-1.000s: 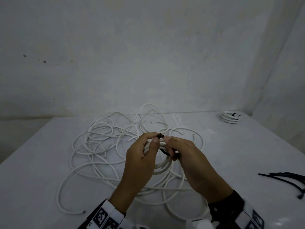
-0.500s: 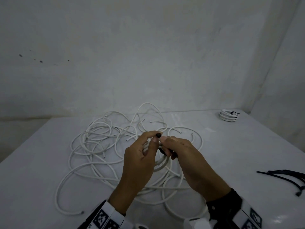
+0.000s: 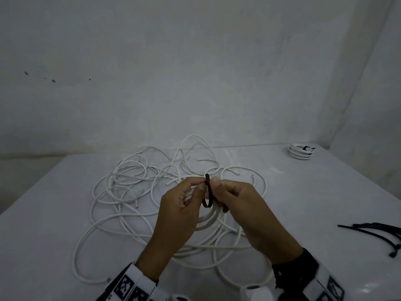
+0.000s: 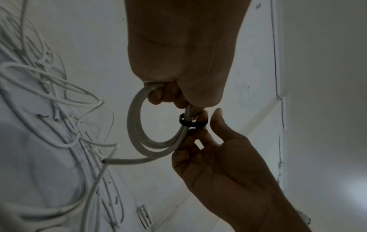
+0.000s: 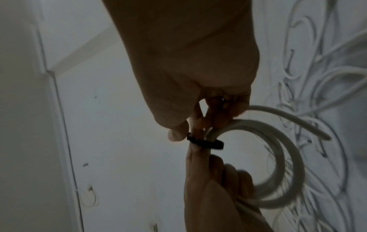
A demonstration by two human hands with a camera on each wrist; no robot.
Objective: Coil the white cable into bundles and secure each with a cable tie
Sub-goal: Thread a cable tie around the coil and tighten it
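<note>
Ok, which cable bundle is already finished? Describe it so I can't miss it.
Look to the table's far right corner, near where the walls meet. A small, tight coil lies there alone, a black tie around it, well apart from the loose tangle mid-table and the coil in the hands.

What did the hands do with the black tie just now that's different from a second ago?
More of the tie now shows between the thumbs, as a tall loop around the coil; before, only its tip peeked out. The left hand and right hand still hold tie and coil. The loose cable, finished bundle and spare ties stayed put.
</note>
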